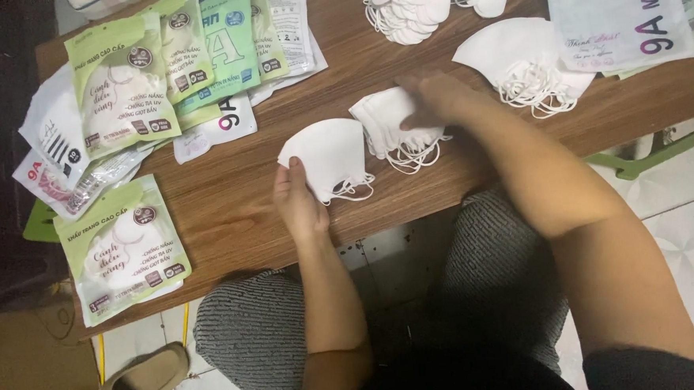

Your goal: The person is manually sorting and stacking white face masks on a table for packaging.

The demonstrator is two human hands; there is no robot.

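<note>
A small batch of white face masks (325,156) sat just left of the frame's centre, pinched at its left edge by the left hand (298,205), thumb on top. Touching it on the right lay a second small stack of masks (387,122), pressed under the right hand (429,100), whose fingers were blurred, so whether they gripped or only rested flat could not be told. Neither batch was yet in a bag. Two larger heaps of loose masks waited: one at top centre (405,14), one at upper right (522,63). On the wooden table (236,201), green printed pouches (124,250) filled the left side, and a white pouch (618,14) lay at top right; much seemed left to do.
</note>
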